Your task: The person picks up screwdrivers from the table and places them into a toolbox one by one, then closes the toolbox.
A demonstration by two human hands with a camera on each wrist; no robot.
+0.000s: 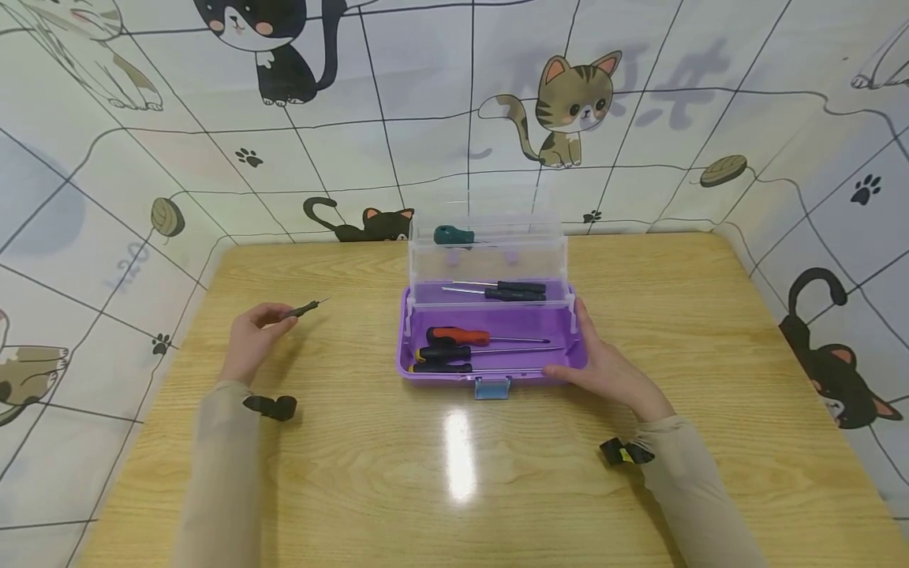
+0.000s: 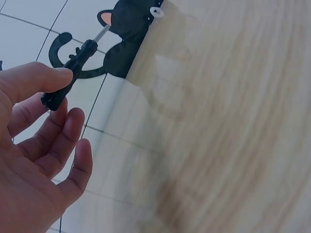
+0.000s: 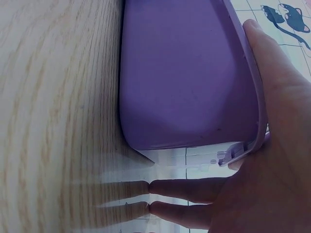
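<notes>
My left hand (image 1: 252,339) pinches a small black screwdriver (image 1: 304,309) by its handle between thumb and fingers, above the table's left side. In the left wrist view its thin metal shaft points up and to the right, and the other fingers are loosely bent. A purple toolbox (image 1: 408,315) stands at the middle back of the table, its clear lid (image 1: 490,268) raised. My right hand (image 1: 611,371) rests against the box's right end, thumb along the front rim. Two fingers (image 3: 189,189) extend straight, their tips at the table in the right wrist view.
Inside the box lie a red-handled screwdriver (image 1: 461,337) and several black-handled ones, two with yellow ends. Two more black screwdrivers (image 1: 521,287) and a green-handled one (image 1: 453,235) show through the lid. A blue latch (image 1: 492,388) hangs in front. Cat-patterned sheeting surrounds the table (image 1: 355,473).
</notes>
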